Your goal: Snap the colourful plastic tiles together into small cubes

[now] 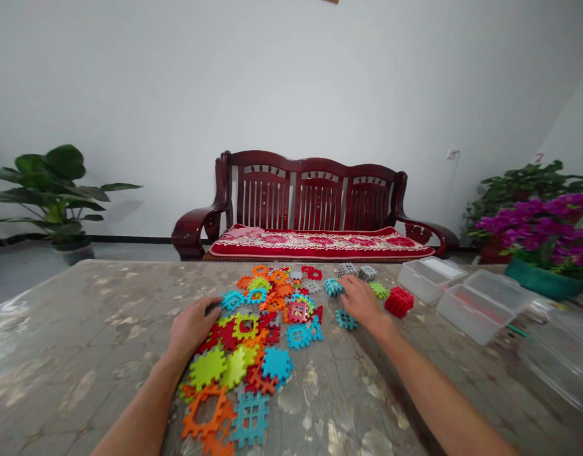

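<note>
A heap of flat, toothed plastic building tiles (253, 335) in orange, red, green and blue lies spread on the marbled table (82, 329). My left hand (192, 326) rests on the heap's left edge, fingers curled down onto the tiles; what it grips, if anything, is hidden. My right hand (362, 301) lies further back, fingers stretched over the table beside a blue assembled cube (333, 287). A blue tile (345, 318) sits just below that hand. A red cube (399, 301), a green piece (379, 289) and two grey cubes (357, 272) stand nearby.
Two clear plastic boxes (476, 307) and a loose lid stand at the right of the table. A pot of purple flowers (547, 237) is beyond them. Behind the table are a dark red wooden bench (314, 202) and a green plant (58, 190).
</note>
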A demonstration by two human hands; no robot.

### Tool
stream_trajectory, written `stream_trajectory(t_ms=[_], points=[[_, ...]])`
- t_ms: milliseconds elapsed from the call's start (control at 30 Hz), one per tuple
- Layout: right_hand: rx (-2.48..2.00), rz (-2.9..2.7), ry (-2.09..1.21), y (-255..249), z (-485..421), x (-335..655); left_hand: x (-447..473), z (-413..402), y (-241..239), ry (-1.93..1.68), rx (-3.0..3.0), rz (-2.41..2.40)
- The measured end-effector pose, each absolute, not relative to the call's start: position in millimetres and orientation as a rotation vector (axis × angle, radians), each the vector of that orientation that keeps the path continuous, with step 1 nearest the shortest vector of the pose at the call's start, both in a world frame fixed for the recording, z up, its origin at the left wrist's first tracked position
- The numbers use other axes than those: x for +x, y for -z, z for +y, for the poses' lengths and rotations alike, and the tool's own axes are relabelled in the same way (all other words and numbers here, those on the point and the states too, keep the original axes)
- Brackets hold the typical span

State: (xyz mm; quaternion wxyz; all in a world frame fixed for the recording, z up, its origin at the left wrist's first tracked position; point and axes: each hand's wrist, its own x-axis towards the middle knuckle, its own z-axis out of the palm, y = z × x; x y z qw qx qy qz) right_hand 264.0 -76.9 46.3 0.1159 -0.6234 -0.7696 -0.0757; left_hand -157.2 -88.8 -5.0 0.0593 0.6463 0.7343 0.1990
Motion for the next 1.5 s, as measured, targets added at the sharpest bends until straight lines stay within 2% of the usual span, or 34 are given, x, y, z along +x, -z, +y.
stream_trajectory(t_ms=[233,833,1133,1500], points=[[-1.855,-2.36,0.032,-38.7,-133.9,269.0,-157.2,-88.3,4.4,-0.61,1.974,2.218],[-1.637,-2.279,0.124,-16.8,-123.7,253.8,-155.3,-90.0,2.5,-0.608,1.943,2.24],[-1.306,-2.264,-0.166,-17.0,-144.2,210.3,-155.0,-89.9,2.9,-0.636,1.94,2.228],[-1.252,-2.389,-0.051,-22.7,-159.8,203.7,-153.8,-91.2,2.6,-0.682,1.931,2.234]])
